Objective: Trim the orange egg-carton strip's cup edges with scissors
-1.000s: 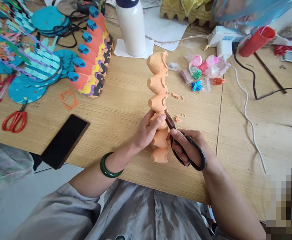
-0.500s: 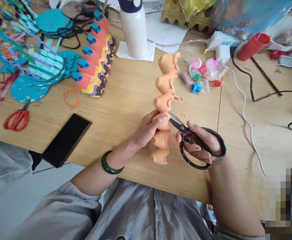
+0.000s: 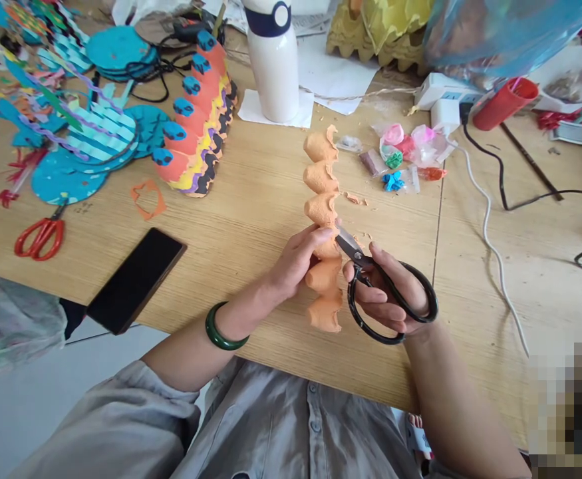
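An orange egg-carton strip (image 3: 322, 178) with several cups in a row runs lengthwise away from me above the table. My left hand (image 3: 298, 256) is closed around it near the middle, thumb on top, the other fingers partly hidden beneath. In my right hand (image 3: 388, 293) is a pair of black-handled scissors (image 3: 354, 251), with fingers through the loops. Their blades meet the strip's right edge beside my left thumb; the tips are hidden against it. Small orange scraps (image 3: 354, 199) lie on the table just right of the strip.
A painted egg-carton strip (image 3: 198, 126), a white bottle (image 3: 272, 73) and blue paper crafts (image 3: 71, 173) stand left and behind. Red-handled scissors (image 3: 41, 237) and a black phone (image 3: 136, 279) lie at left. Clay packets (image 3: 395, 150), a power strip (image 3: 440, 90) and a white cable (image 3: 490, 239) are at right.
The strip's far end has swung left and toward me, and its cups now line up straighter. My right hand and the scissors have shifted slightly left. The view has moved a little.
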Motion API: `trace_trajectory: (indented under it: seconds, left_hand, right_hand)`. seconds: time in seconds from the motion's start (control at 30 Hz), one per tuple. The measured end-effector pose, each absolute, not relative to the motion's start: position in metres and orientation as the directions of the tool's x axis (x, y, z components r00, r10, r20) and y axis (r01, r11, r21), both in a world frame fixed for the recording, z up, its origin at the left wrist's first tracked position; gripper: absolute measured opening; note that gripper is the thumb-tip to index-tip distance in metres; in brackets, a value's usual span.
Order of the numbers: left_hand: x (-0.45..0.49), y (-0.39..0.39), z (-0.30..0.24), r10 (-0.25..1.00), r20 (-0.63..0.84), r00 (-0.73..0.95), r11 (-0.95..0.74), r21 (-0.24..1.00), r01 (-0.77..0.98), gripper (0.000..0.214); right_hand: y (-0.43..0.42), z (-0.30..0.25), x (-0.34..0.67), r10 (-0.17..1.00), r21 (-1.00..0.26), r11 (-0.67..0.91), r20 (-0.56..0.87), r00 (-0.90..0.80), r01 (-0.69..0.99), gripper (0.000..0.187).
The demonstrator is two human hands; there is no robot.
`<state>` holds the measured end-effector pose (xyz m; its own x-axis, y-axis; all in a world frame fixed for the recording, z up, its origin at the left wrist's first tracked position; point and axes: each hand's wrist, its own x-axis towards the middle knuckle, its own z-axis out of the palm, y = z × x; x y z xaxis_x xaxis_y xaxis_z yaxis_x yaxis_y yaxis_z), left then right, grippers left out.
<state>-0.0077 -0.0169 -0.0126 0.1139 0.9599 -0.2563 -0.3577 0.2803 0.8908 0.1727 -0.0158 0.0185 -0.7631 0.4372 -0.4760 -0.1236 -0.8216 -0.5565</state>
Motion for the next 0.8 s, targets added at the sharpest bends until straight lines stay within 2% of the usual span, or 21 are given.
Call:
trace_trajectory:
  seconds: [0.17,0.27,0.4,0.53,0.8]
  left_hand:
    - [-0.007,-0.018,-0.016,0.964,-0.251,0.093,0.267,0.873,-0.408,0.030]
    - [-0.008,-0.018,-0.018,0.972,-0.226,0.070,0.236,0.903,-0.359,0.032]
    - [-0.009,-0.020,-0.020,0.974,-0.205,0.096,0.225,0.923,-0.313,0.032]
    - [-0.009,-0.021,-0.019,0.960,-0.217,0.179,0.262,0.921,-0.289,0.034]
    - [-0.012,-0.019,-0.018,0.955,-0.224,0.193,0.268,0.933,-0.240,0.038]
  right_hand:
    - [-0.020,0.025,0.177,0.653,-0.803,-0.596,-0.498,-0.571,0.019,0.051]
    - [-0.023,0.025,0.177,0.686,-0.861,-0.492,-0.474,-0.552,0.128,0.052]
    - [-0.024,0.023,0.177,0.720,-0.892,-0.389,-0.450,-0.528,0.229,0.054]
    - [-0.024,0.023,0.176,0.719,-0.880,-0.401,-0.475,-0.507,0.255,0.057]
    - [-0.029,0.022,0.166,0.796,-0.878,-0.372,-0.469,-0.383,0.302,0.063]
